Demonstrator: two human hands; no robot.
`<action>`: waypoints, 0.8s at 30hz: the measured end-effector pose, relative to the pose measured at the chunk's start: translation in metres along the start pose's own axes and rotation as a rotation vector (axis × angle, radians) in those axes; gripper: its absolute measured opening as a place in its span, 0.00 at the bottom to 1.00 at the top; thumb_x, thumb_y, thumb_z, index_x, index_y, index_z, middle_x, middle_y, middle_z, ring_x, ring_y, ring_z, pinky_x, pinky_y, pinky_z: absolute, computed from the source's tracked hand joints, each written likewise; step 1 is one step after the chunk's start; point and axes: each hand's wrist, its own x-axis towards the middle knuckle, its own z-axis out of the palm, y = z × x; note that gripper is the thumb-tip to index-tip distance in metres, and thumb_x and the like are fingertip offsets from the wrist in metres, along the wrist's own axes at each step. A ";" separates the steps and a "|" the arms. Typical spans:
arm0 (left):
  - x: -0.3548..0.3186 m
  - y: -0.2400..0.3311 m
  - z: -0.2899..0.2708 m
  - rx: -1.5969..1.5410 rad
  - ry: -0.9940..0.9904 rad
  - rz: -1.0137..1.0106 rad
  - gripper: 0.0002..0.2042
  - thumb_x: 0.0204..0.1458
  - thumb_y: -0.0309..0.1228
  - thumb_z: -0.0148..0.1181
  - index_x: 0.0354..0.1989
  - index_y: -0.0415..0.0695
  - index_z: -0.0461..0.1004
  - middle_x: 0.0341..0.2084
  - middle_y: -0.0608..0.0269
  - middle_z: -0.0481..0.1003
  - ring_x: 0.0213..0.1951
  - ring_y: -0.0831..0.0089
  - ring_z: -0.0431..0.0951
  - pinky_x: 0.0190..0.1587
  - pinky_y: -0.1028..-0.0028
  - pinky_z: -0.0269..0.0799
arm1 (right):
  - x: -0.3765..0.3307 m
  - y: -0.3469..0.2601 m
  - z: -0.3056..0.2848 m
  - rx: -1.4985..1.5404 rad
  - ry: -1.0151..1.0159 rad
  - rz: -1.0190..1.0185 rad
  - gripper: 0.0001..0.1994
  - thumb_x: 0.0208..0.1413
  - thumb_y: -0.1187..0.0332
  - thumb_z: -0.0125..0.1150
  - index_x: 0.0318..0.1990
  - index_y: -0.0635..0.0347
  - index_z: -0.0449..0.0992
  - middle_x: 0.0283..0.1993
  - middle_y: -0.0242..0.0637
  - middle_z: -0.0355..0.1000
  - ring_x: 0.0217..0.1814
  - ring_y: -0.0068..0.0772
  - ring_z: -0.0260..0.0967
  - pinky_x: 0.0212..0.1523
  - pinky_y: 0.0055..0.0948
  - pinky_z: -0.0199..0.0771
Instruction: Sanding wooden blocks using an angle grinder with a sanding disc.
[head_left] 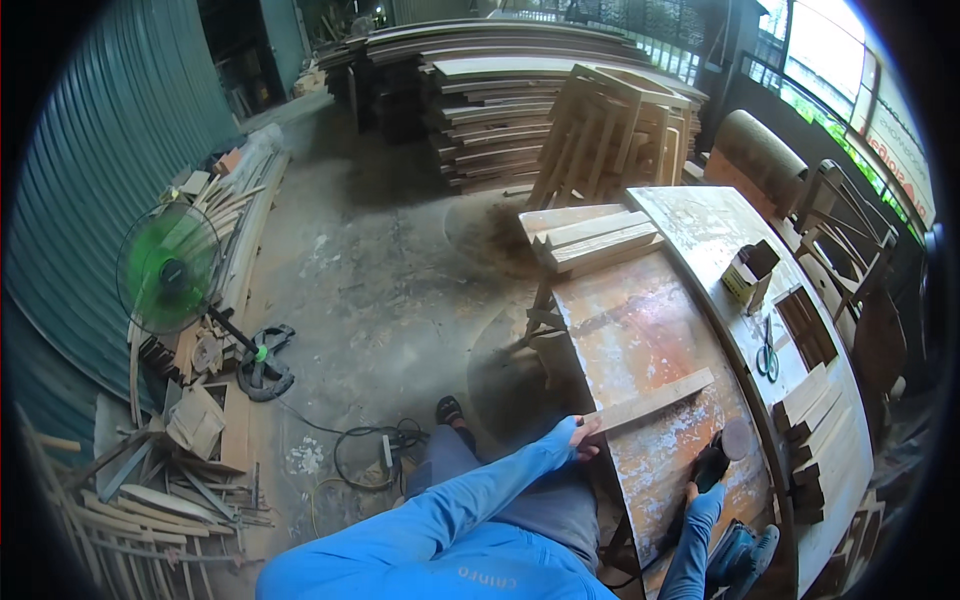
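Observation:
On the worn workbench (640,320) in front of me lies a narrow wooden board (655,401), pointing away to the right. My left hand (584,438) is closed round its near left end, at the bench's edge. In my right hand (706,494) is a black handheld disc sander (711,463). Its round pad (737,440) faces partly upward and sits to the right of the board, apart from it. Close to my right forearm rests a blue power tool (742,556).
Wooden pieces (603,238) lie at the bench's far end; several more (815,425) are stacked right. A small box (750,274) and scissors (767,352) rest on the right-hand panel (700,225). A green fan (170,268) and a coiled cable (365,450) occupy the floor to my left.

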 end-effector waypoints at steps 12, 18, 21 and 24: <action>-0.040 0.005 0.015 0.583 0.105 0.572 0.31 0.46 0.31 0.74 0.59 0.39 0.67 0.47 0.43 0.74 0.50 0.54 0.76 0.54 0.64 0.71 | 0.021 0.025 0.016 0.088 -0.046 0.059 0.37 0.38 0.65 0.71 0.60 0.67 0.67 0.50 0.52 0.76 0.50 0.51 0.75 0.53 0.40 0.73; -0.038 0.010 0.021 0.540 -0.012 0.506 0.22 0.48 0.26 0.71 0.51 0.33 0.73 0.38 0.51 0.80 0.42 0.67 0.80 0.48 0.69 0.74 | 0.029 0.054 0.012 0.278 -0.102 0.072 0.36 0.32 0.69 0.73 0.55 0.67 0.70 0.44 0.45 0.76 0.42 0.42 0.74 0.46 0.36 0.75; -0.019 0.008 -0.006 0.441 -0.068 0.341 0.21 0.48 0.26 0.71 0.50 0.34 0.74 0.36 0.53 0.80 0.38 0.71 0.78 0.43 0.71 0.75 | 0.025 0.034 0.013 0.392 -0.053 0.026 0.35 0.31 0.70 0.73 0.54 0.68 0.70 0.42 0.42 0.75 0.39 0.38 0.73 0.42 0.34 0.75; -0.020 0.013 -0.007 0.420 -0.083 0.310 0.21 0.47 0.29 0.72 0.49 0.36 0.74 0.33 0.54 0.80 0.34 0.70 0.78 0.39 0.70 0.74 | 0.002 0.022 -0.002 0.500 -0.085 0.116 0.35 0.34 0.70 0.74 0.55 0.67 0.69 0.41 0.39 0.74 0.37 0.34 0.72 0.39 0.33 0.75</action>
